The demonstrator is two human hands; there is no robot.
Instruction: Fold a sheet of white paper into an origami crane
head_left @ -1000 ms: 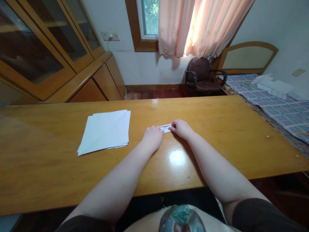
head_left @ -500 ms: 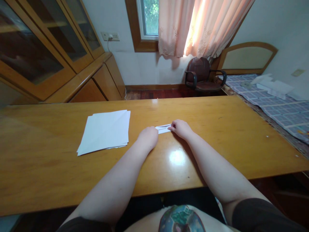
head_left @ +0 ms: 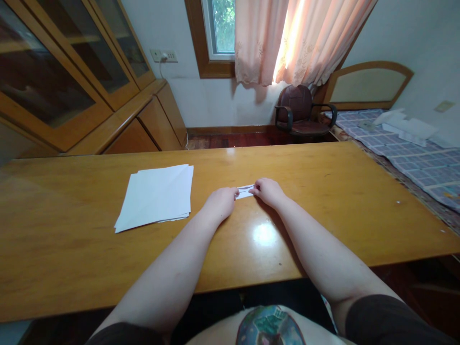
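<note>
A narrow strip of folded white paper [head_left: 245, 192] lies on the wooden table between my hands, with creases or layered edges running along its length. At its left end, my left hand [head_left: 222, 200] is closed on the paper, the fingertips curled at the edge and partly hidden by the hand's back. My right hand [head_left: 268, 190] pinches the right end between thumb and fingers. To the left of both hands rests a loose stack of white paper sheets [head_left: 156, 197], its edges slightly uneven.
The wooden table [head_left: 305, 225] spans the view. Beyond it stand a glass-fronted cabinet [head_left: 118, 105] at left, a brown armchair [head_left: 300, 108] by the curtain [head_left: 262, 43], and a bed [head_left: 406, 148] with papers on it at right.
My left hand has shifted slightly at the left end of the folded paper, its fingertips now showing over the edge. My right hand stays nearly where it was.
</note>
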